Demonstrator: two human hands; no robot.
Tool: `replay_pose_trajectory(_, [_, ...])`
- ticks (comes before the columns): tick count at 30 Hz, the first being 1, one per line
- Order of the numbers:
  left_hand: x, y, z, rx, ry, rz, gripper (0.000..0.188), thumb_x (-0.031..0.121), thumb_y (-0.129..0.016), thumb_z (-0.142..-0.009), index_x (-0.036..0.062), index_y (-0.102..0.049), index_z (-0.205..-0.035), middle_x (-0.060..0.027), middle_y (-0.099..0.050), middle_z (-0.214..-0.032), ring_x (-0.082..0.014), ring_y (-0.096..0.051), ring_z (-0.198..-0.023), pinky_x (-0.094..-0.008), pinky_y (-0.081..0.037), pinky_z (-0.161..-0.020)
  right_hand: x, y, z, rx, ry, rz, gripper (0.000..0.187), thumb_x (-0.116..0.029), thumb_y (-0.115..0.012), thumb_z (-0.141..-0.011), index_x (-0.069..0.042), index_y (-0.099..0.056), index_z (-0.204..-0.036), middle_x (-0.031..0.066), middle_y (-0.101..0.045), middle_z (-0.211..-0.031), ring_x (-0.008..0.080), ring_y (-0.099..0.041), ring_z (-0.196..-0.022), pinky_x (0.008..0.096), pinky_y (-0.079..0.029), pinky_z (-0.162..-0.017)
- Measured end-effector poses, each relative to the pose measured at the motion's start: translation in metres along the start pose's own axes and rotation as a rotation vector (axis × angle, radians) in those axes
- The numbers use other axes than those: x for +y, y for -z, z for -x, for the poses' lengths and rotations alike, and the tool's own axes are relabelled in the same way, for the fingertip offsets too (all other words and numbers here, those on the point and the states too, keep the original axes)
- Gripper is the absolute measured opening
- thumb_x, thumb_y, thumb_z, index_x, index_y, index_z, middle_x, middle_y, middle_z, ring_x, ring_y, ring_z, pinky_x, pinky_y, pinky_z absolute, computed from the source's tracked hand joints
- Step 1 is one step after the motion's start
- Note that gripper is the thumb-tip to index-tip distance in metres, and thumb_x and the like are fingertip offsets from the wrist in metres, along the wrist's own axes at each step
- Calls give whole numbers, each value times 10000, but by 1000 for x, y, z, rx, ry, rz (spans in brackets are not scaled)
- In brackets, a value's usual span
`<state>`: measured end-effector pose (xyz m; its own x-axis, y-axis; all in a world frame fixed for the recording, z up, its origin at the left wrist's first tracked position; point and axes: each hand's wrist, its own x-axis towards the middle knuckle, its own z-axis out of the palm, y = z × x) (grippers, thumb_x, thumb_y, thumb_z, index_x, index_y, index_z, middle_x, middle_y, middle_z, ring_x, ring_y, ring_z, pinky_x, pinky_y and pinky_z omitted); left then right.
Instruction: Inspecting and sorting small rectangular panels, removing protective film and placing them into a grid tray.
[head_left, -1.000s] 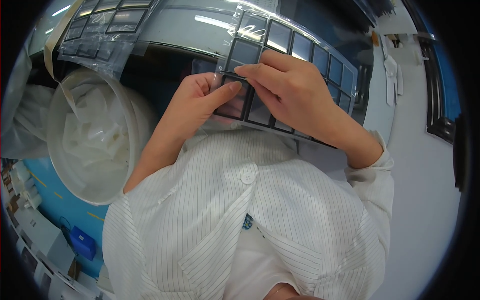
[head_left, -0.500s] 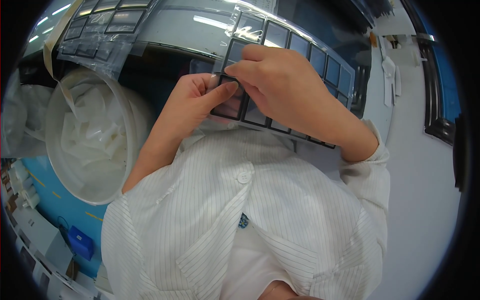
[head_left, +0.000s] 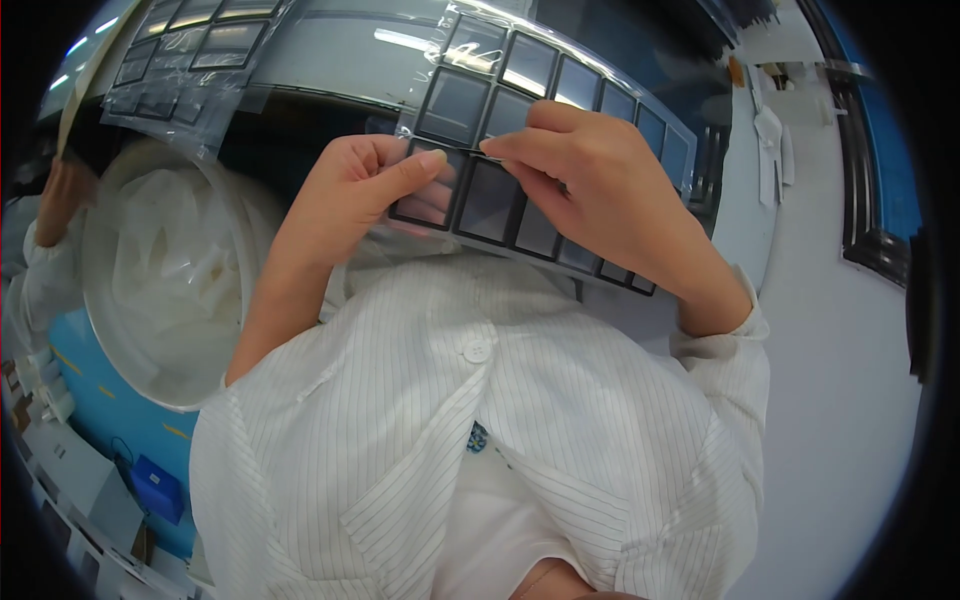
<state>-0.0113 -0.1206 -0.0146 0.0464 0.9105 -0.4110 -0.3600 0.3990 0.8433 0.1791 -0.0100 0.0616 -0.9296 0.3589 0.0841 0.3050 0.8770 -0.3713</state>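
In front of my chest lies a clear plastic sheet with rows of black-framed rectangular panels (head_left: 487, 203). My left hand (head_left: 365, 190) holds its near left corner, thumb on top and fingers showing through from below. My right hand (head_left: 600, 175) is closed in a pinch over the seam between the two nearer rows, its thumb and forefinger tips together. A thin dark line runs along that seam to the fingertips; what they pinch is too small to make out. The right hand covers several panels.
On the left stands a round white bin (head_left: 95, 310) holding crumpled translucent film (head_left: 170, 250). Another person's hand (head_left: 66, 195) is beside its rim. A second sheet of framed panels (head_left: 190, 60) lies at the far left. A blue box (head_left: 158, 488) sits lower left.
My right hand's pinch has travelled right along the seam, away from my left thumb. The sheet and my left hand have shifted slightly left. Another person's hand has appeared by the bin.
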Motion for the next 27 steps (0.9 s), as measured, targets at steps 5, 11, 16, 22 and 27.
replay_pose_trajectory(5, [-2,-1,-2,23,8,-20,282,267,-650,-895,-13,-678,-908,-99,-686,-780,-155,-675,-677,-264,-561,-603,6,0,9,-5,-8,16,192,18,-680,-753,-46,-700,-933,65,-541,-703,219,-553,-593,328,-436,-539])
replay_pose_trajectory(11, [-5,-1,-4,50,18,-30,268,243,-616,-926,-15,-660,-984,-94,-701,-800,-123,-672,-636,-226,-547,-561,14,8,26,-13,-34,-12,192,16,-679,-758,-53,-704,-936,55,-541,-707,206,-552,-592,319,-438,-541])
replay_pose_trajectory(16, [-6,-1,-5,65,49,-21,252,233,-620,-925,-11,-658,-975,-91,-697,-788,-119,-667,-628,-227,-544,-553,21,16,41,-43,-75,0,205,21,-686,-754,-60,-710,-941,58,-544,-705,199,-553,-594,301,-439,-533])
replay_pose_trajectory(22, [-7,1,-8,34,46,-32,323,289,-655,-894,-23,-662,-978,-111,-691,-819,-160,-669,-691,-285,-563,-628,31,25,62,-43,-101,19,202,24,-688,-749,-57,-713,-932,61,-554,-713,201,-553,-590,297,-443,-533])
replay_pose_trajectory(27, [-9,3,-9,44,44,-29,293,267,-650,-901,-15,-657,-981,-112,-704,-813,-152,-680,-668,-269,-557,-579,36,29,76,-61,-130,49,185,18,-690,-746,-42,-709,-920,67,-558,-716,207,-562,-603,303,-449,-536])
